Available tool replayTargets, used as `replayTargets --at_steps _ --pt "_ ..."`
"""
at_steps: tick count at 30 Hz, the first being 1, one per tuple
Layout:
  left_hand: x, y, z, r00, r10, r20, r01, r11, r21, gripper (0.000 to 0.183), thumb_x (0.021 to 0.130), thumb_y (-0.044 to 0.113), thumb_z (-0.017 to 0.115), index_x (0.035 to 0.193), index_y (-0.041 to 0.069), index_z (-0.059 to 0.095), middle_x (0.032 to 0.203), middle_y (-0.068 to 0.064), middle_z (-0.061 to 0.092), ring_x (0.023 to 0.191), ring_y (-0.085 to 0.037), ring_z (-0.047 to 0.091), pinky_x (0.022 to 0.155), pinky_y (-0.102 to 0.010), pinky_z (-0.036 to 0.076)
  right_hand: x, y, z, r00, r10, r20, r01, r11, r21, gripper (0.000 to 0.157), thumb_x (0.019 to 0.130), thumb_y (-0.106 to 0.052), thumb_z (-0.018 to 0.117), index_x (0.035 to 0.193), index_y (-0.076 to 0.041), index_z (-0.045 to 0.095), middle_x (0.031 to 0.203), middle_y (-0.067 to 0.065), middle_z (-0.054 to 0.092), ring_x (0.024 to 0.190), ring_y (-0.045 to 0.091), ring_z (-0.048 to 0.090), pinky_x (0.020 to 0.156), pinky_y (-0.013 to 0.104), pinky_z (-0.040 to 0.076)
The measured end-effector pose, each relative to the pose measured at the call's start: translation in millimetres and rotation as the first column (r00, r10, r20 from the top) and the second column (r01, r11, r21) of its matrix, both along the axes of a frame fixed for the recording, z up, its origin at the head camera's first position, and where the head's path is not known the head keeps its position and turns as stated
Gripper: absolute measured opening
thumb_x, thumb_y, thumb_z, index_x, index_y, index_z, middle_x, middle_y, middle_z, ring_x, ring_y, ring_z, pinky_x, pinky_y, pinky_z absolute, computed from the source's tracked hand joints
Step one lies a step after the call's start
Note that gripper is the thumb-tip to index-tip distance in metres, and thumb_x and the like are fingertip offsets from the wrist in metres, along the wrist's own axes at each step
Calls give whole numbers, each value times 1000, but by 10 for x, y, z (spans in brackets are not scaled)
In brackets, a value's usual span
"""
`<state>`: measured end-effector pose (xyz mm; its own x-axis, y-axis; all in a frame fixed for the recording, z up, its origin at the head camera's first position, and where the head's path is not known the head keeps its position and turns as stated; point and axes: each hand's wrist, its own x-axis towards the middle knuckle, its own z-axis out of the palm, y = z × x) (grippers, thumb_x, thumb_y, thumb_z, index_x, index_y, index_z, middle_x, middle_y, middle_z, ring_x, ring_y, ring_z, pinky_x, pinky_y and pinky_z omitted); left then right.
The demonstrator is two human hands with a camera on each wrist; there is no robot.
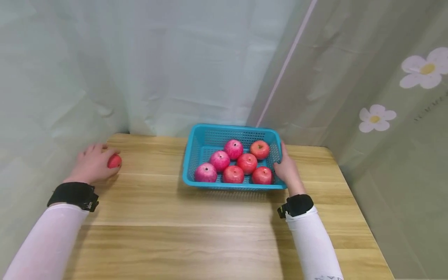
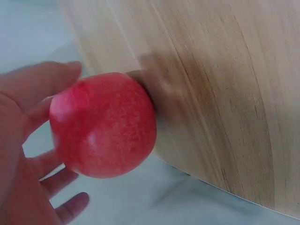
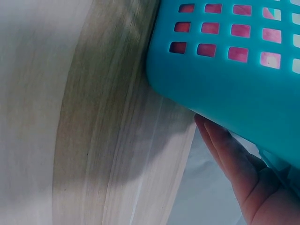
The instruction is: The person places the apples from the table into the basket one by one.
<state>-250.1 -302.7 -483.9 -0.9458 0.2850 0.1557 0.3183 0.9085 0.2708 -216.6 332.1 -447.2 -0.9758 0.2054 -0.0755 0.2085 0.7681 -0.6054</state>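
At the table's left end, my left hand [image 1: 91, 163] holds a red apple [image 1: 114, 161]. In the left wrist view, thumb and fingers curve round one side of this apple [image 2: 103, 125], close over the wood. My right hand [image 1: 288, 169] grips the right side of a blue plastic basket [image 1: 234, 186], thumb over the rim and fingers outside. The right wrist view has those fingers [image 3: 229, 159] against the basket wall [image 3: 206, 89]. Inside the basket lie several round fruits: red apples [image 1: 247, 163] to the right and pinkish-purple fruits [image 1: 205, 172] to the left.
The wooden table [image 1: 168, 237] carries the basket near its back edge. A pale curtain-like sheet [image 1: 196, 70] hangs behind and at both sides, with white flower prints [image 1: 377, 118] on the right. Black straps [image 1: 73, 196] circle both wrists.
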Motion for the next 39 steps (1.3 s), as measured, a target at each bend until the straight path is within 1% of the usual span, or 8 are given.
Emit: replayTargets --at_steps 7,13,15,19,22,28,35,39 --pt "-63 -23 -21 997 19 72 -19 1000 -8 54 90 19 74 136 -6 59 124 -41 49 110 -58 46 88 -71 43 -29 -5 7 1000 -1 11 1 1000 -2 88 105 -11 55 174 -21 2 159 34 43 131 55 55 102 66 51" --pt "-104 -3 -3 991 21 131 -13 998 -62 51 92 18 67 137 -5 58 124 -42 44 107 -58 47 83 -68 47 -23 4 16 1000 -6 10 6 1000 11 88 104 -11 55 174 -21 2 156 35 46 126 54 57 100 64 52" --pt "-99 -8 -7 987 38 154 -29 998 -61 56 90 17 69 138 -7 55 124 -43 41 106 -59 46 83 -69 46 -20 2 16 1000 -5 6 5 1000 17 87 104 -11 54 174 -20 3 155 35 46 126 55 57 100 64 51" --pt "-81 -31 -17 979 84 185 -83 996 -15 74 76 14 82 136 -9 46 116 -41 39 99 -58 44 78 -67 45 -29 3 -4 1000 -10 2 10 1000 17 87 104 -11 55 174 -20 5 156 35 46 126 54 57 100 64 51" --pt "-78 -50 -39 984 104 148 -107 994 15 77 71 10 85 133 -9 43 107 -40 42 91 -57 48 74 -65 46 -39 8 -25 1000 -8 3 8 1000 13 87 104 -12 56 174 -20 5 156 34 46 126 54 57 100 64 51" --pt "-114 -50 -89 986 130 99 -134 990 35 69 79 14 76 134 -10 42 96 -39 52 83 -55 55 68 -66 48 -39 23 -40 1000 -10 8 10 1000 1 87 104 -11 55 174 -20 4 156 35 46 126 54 57 101 65 51" --pt "-151 -65 -155 985 157 78 -159 987 24 71 83 22 75 130 -19 41 107 -41 46 98 -60 46 78 -72 43 -32 39 -51 1000 -16 15 16 1000 2 87 105 -11 54 174 -22 2 156 35 45 125 53 58 99 64 52" --pt "-135 -93 -172 983 155 95 -158 987 25 74 86 28 77 135 -16 42 111 -41 45 101 -61 45 78 -72 42 -35 25 -48 1000 -11 -2 11 1000 11 87 104 -11 55 174 -21 4 156 34 47 125 54 58 99 64 52"
